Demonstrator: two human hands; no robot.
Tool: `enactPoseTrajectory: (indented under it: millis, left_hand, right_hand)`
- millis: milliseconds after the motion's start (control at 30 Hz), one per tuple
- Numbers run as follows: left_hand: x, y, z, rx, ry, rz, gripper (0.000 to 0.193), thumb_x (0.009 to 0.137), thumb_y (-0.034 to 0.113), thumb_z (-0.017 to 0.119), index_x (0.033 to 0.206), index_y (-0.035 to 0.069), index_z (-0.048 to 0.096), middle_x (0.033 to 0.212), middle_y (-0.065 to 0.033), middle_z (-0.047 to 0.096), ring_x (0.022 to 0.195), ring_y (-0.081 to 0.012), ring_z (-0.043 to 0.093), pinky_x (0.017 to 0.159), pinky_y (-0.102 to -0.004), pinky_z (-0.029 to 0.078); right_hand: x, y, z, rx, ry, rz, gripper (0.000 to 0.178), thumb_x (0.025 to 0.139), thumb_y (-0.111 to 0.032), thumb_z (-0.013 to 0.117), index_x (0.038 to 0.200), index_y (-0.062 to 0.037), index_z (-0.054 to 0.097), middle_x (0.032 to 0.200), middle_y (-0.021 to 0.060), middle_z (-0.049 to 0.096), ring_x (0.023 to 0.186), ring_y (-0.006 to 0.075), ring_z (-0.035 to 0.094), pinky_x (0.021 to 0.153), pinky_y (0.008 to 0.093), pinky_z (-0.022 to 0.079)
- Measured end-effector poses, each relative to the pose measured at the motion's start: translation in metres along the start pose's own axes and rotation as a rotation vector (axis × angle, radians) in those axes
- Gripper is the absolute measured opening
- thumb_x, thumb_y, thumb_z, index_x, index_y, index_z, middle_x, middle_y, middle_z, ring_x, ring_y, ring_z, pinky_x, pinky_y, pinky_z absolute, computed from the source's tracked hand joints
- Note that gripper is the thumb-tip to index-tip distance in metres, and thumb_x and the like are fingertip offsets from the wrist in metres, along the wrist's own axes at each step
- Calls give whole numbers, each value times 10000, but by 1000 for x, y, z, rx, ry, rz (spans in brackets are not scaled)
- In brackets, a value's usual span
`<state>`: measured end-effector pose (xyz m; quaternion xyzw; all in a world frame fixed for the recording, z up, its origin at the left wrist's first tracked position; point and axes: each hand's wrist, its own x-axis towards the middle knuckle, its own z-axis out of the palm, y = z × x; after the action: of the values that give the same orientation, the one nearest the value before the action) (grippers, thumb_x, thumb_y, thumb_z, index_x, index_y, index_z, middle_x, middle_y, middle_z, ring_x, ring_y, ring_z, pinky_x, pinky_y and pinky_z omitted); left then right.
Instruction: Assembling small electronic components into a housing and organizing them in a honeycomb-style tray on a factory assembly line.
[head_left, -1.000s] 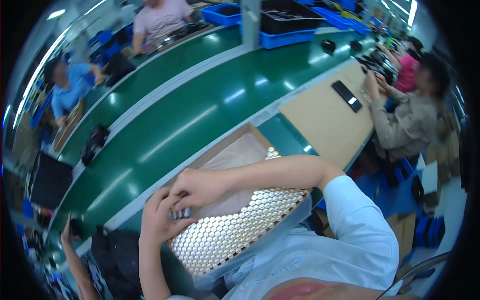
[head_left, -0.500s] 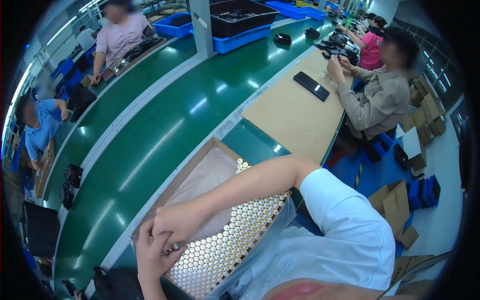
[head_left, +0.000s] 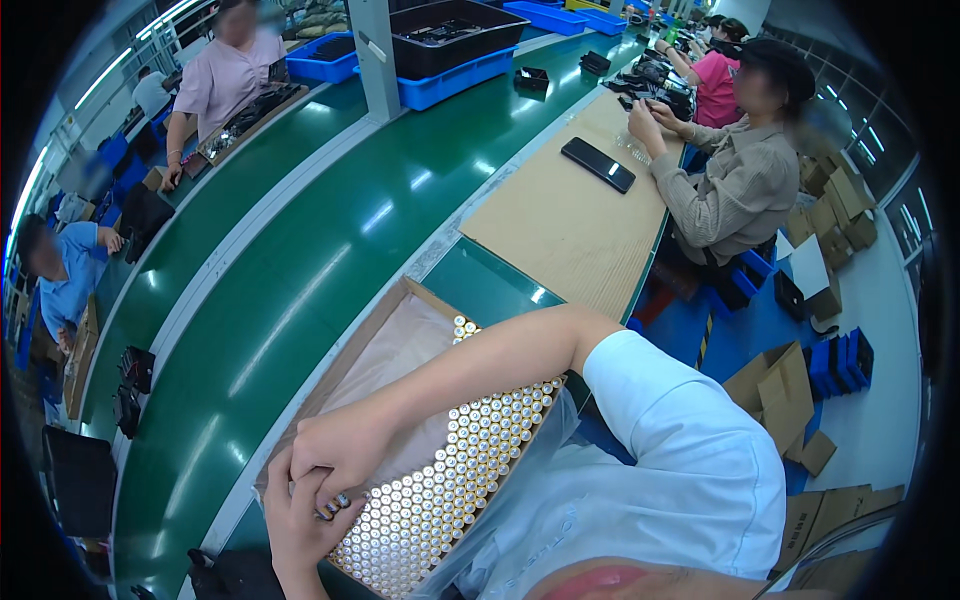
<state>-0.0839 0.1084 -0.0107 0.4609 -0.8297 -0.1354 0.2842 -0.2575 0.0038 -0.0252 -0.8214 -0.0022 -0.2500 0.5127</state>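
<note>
A shallow cardboard box (head_left: 360, 345) lies in front of me, lined with pale wrapping. Many batteries (head_left: 470, 455) stand upright in it in tight rows, their metal ends up, on the side nearest my body. Over the box's near left corner my left hand (head_left: 293, 515) is closed on a few small batteries (head_left: 332, 507), held between thumb and fingers. My right arm reaches across the box. My right hand (head_left: 343, 452) is curled closed against the left one, its fingertips by those batteries and partly hidden. Clear plastic film (head_left: 520, 490) hangs over the box's near edge.
A green conveyor belt (head_left: 300, 260) runs along the box's far side. To the right is a cardboard-covered table (head_left: 545, 225) with a black phone (head_left: 598, 165) and a co-worker (head_left: 725, 170) seated at it. A black bag (head_left: 235, 575) lies at lower left. Blue trays (head_left: 455, 80) stand beyond.
The whole view has shifted slightly, so the surroundings sit a little further left and up. My hands stay together over the box corner, with small finger movements around the held batteries.
</note>
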Motion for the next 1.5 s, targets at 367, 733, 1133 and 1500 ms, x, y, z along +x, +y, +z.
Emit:
enactPoseTrajectory:
  millis: [367,733,1133,1500]
  left_hand:
    - [0,2,-1,-7,11,-12,526,580,164,888,1042,57,661,1215,-186,602,971,-347,632,795,-416,523]
    - [-8,1,3,-16,-6,-57,575,535,97,891,1052,59,641,1152,-142,629,1016,-341,614,869,-416,488]
    - [-3,-4,4,20,5,44,585,516,96,912,1030,49,636,1082,-126,666,986,-336,628,865,-419,494]
    - [-7,-1,10,-51,37,-1,561,527,95,920,1000,41,624,1046,-134,664,896,-306,646,778,-390,514]
  right_hand:
    - [1,-5,-6,111,-75,95,115,825,-76,709,758,10,674,657,76,672,514,196,583,496,303,454]
    - [-1,-11,-3,190,-73,57,94,842,-19,684,768,21,641,671,93,679,537,189,655,494,291,464]
    - [-1,-5,-7,104,-93,5,135,849,-25,687,742,12,614,682,90,688,543,185,656,500,285,467]
    - [-1,7,5,234,-45,58,204,775,-152,757,696,-17,627,596,67,635,491,197,529,486,296,425]
